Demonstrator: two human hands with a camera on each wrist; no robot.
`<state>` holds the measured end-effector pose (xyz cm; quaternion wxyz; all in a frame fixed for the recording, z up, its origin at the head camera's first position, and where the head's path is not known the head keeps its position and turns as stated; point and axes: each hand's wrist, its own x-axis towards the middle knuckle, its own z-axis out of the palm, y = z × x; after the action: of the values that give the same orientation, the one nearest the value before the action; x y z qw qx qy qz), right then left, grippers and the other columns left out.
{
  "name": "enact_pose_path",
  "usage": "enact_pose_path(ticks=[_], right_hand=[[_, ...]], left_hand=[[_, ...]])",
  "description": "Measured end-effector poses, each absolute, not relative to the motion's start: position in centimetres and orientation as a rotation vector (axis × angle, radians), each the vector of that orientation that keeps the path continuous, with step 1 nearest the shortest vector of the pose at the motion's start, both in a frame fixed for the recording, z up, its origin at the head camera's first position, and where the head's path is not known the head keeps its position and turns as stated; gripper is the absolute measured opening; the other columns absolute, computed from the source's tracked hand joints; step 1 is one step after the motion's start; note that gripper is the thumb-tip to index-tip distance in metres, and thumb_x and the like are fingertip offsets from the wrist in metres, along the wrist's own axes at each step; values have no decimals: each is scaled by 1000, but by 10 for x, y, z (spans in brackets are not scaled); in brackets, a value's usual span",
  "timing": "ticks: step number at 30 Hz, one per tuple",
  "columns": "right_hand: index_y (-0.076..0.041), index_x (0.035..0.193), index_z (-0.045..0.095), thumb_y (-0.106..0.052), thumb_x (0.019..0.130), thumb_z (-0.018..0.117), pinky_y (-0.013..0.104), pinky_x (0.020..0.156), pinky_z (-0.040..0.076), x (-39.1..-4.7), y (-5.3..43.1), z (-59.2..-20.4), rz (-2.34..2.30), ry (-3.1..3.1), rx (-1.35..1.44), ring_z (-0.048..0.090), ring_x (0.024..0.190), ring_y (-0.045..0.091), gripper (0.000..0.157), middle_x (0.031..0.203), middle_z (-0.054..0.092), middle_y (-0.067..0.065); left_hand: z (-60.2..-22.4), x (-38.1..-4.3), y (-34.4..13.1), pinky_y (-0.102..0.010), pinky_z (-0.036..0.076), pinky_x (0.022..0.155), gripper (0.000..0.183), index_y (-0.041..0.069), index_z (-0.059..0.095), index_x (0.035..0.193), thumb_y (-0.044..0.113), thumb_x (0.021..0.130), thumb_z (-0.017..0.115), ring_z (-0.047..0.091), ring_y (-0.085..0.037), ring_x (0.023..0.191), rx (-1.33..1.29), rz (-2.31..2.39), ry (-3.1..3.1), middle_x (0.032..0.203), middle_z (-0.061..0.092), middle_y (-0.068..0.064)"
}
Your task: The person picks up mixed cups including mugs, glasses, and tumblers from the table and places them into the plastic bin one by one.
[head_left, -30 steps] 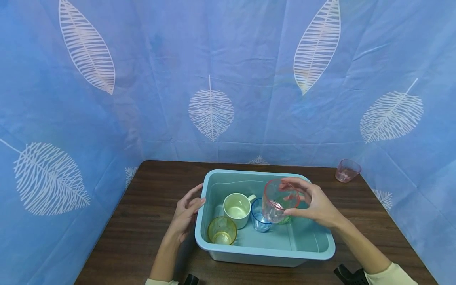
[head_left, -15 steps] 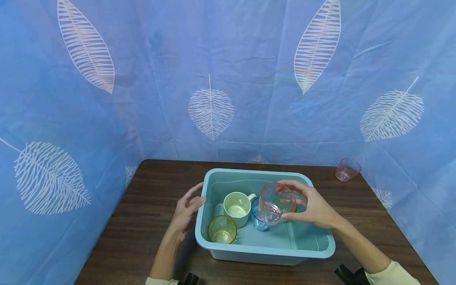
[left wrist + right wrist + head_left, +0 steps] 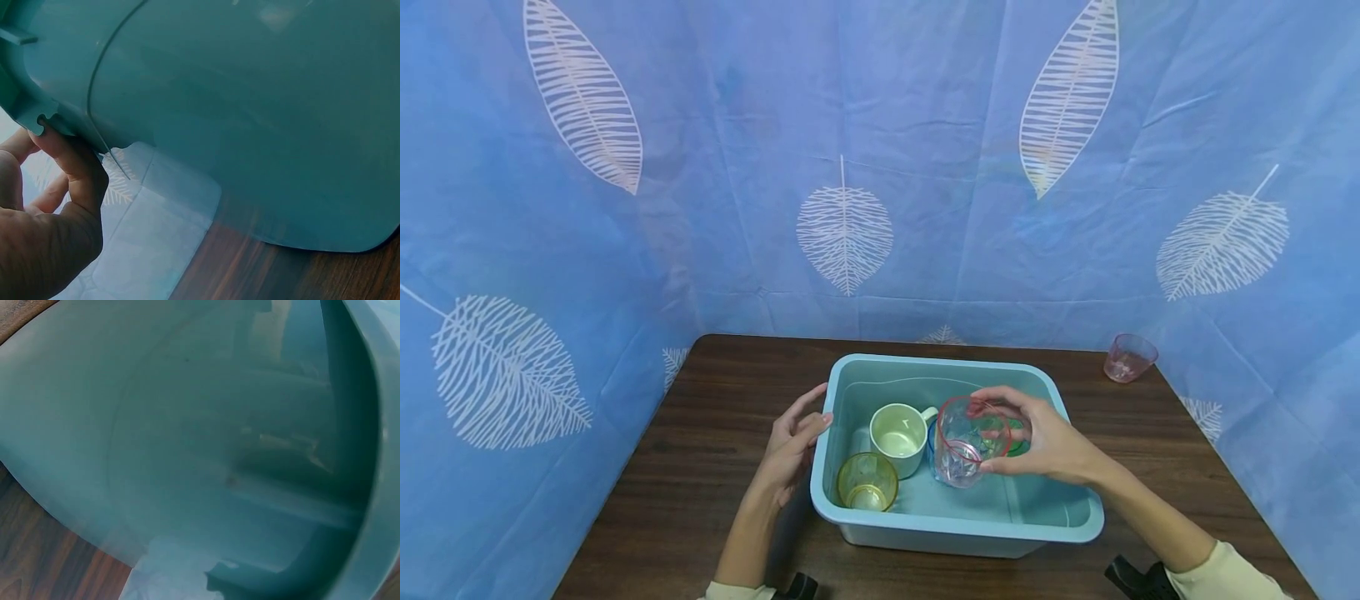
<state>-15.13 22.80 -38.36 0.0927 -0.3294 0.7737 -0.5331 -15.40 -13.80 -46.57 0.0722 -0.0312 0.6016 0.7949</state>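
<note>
My right hand (image 3: 1051, 440) pinches a clear cup with a red rim (image 3: 953, 429) between thumb and fingers, tilted, low inside a light blue plastic tub (image 3: 970, 527). Behind it a blue cup (image 3: 932, 446) is mostly covered, and a bit of a green cup (image 3: 1017, 448) shows by the fingers. To their left stand a pale green mug (image 3: 898, 433) and a yellow glass (image 3: 867, 483). My left hand (image 3: 792, 454) grips the tub's left rim; in the left wrist view its fingers (image 3: 78, 169) curl under the edge. The right wrist view catches only the tub wall (image 3: 156, 425), no hand.
A small pink glass (image 3: 1129, 358) stands by itself at the back right corner of the dark wooden table (image 3: 700, 467). A blue curtain with white leaf prints (image 3: 925, 167) hangs behind the table and along both sides.
My right hand has brought the red-rimmed cup left and lower, so it now overlaps the blue cup. The left hand and the tub have stayed in place.
</note>
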Motion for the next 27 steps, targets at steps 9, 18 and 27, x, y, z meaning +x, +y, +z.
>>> enact_pose_path(ticks=[9,18,27], right_hand=[[8,139,51,-2,79,88,43,89,60,-152,223,-387,-1556,2319,-942,65,122,21,71,130,60,27],[1,132,61,-18,73,94,34,85,59,-154,216,-393,-1322,2531,-1002,67,107,26,71,121,69,13],[-1,133,62,-21,72,94,33,84,59,-153,212,-394,-1272,2518,-1046,67,107,23,72,120,70,9]], left_hand=[[-465,-154,-139,-39,61,82,54,18,52,151,17,99,70,71,-25,93,-91,2386,1804,112,72,-20],[-466,-154,-139,-37,61,80,54,18,52,151,16,99,70,71,-22,90,-72,2394,1788,108,73,-17],[-468,-156,-139,-36,61,78,55,16,51,151,14,99,69,72,-19,87,-53,2414,1769,104,73,-16]])
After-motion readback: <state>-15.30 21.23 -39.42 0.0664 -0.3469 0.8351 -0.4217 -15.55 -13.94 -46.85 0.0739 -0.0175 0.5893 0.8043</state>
